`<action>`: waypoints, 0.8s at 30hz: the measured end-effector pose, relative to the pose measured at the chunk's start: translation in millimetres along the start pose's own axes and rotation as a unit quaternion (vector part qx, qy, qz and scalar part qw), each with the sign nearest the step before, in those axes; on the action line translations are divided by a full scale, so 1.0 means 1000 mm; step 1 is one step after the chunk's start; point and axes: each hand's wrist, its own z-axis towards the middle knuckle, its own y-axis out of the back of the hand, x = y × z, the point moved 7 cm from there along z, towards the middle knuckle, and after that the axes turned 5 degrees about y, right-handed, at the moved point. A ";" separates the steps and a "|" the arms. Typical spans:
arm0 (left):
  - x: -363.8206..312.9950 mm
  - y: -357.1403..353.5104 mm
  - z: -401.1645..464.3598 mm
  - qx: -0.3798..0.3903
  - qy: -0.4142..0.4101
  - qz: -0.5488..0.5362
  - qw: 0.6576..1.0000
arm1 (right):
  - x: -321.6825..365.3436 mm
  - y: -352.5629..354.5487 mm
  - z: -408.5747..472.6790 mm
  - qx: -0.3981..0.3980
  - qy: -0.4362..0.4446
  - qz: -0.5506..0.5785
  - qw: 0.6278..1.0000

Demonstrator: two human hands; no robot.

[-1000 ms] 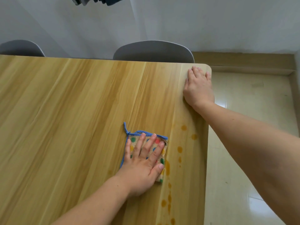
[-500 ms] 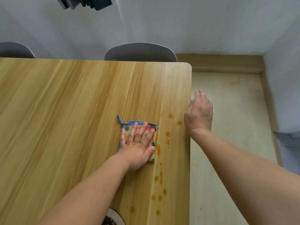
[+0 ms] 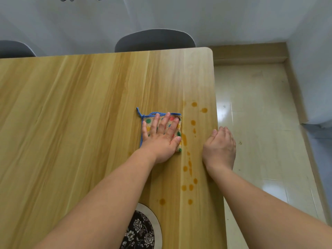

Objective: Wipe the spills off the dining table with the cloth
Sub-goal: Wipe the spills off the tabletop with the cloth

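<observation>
A small folded cloth [image 3: 177, 131] with coloured dots and a blue border lies on the wooden dining table [image 3: 80, 114] near its right edge. My left hand [image 3: 161, 139] presses flat on it with straight, spread fingers. Several orange spill drops [image 3: 193, 122] run in a line just right of the cloth, from the far drops down to the near ones [image 3: 186, 187]. One streak touches the cloth's right edge. My right hand [image 3: 220, 148] rests at the table's right edge, fingers bent loosely over it, holding nothing.
Two grey chair backs [image 3: 154, 40] stand behind the table's far edge, one at the far left [image 3: 15, 49]. A round black floral mat [image 3: 142, 230] lies at the near edge under my left forearm. Tiled floor [image 3: 260, 123] lies to the right.
My right hand has moved from the table's far right corner back along the edge to beside the spills. My left hand stays pressed on the cloth. More near drops have come into view.
</observation>
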 end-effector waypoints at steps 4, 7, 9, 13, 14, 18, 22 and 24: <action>0.001 -0.002 0.000 -0.011 -0.004 0.000 1.000 | 0.003 0.002 -0.002 -0.017 0.016 -0.016 1.000; 0.001 -0.006 -0.006 -0.019 -0.008 -0.009 1.000 | 0.006 0.001 -0.004 -0.029 0.038 -0.039 0.998; -0.001 -0.015 -0.019 -0.019 -0.009 -0.016 1.000 | 0.009 0.000 -0.003 -0.029 0.057 -0.057 0.996; 0.000 -0.045 -0.065 -0.008 -0.018 -0.018 1.000 | 0.013 0.000 -0.003 -0.035 0.083 -0.074 0.993; 0.001 -0.049 -0.073 -0.003 -0.019 -0.014 1.000 | 0.012 0.001 -0.003 -0.036 0.085 -0.079 0.993; 0.005 -0.043 -0.066 0.003 -0.023 -0.008 1.000 | 0.017 0.000 -0.007 -0.044 0.105 -0.097 0.989; 0.005 -0.020 -0.024 -0.027 -0.008 -0.020 0.999 | 0.017 -0.001 -0.006 -0.054 0.107 -0.103 0.987; 0.005 -0.007 -0.003 -0.050 0.000 -0.024 0.998 | 0.017 -0.002 -0.005 -0.054 0.108 -0.105 0.987</action>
